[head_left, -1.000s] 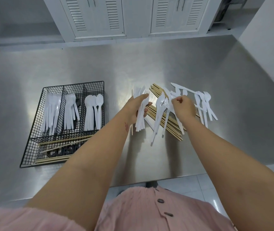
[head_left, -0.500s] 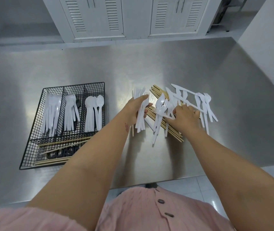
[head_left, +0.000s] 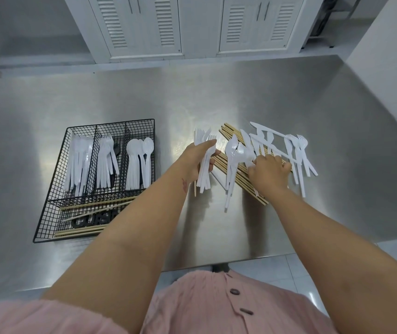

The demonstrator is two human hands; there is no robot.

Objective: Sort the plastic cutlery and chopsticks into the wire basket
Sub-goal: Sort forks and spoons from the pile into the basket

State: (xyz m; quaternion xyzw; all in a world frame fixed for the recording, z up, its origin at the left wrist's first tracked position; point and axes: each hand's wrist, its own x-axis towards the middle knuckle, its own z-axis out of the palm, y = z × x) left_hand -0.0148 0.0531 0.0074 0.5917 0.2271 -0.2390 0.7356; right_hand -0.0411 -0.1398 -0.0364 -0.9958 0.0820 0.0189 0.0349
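Right hand lowered onto loose cutlery; left hand still grips forks.

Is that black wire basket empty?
Partly filled. The wire basket holds white cutlery in three compartments and chopsticks in the long front one.

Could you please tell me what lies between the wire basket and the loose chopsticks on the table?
In the head view, the left hand, gripping a bunch of white forks, sits between the wire basket and the loose chopsticks.
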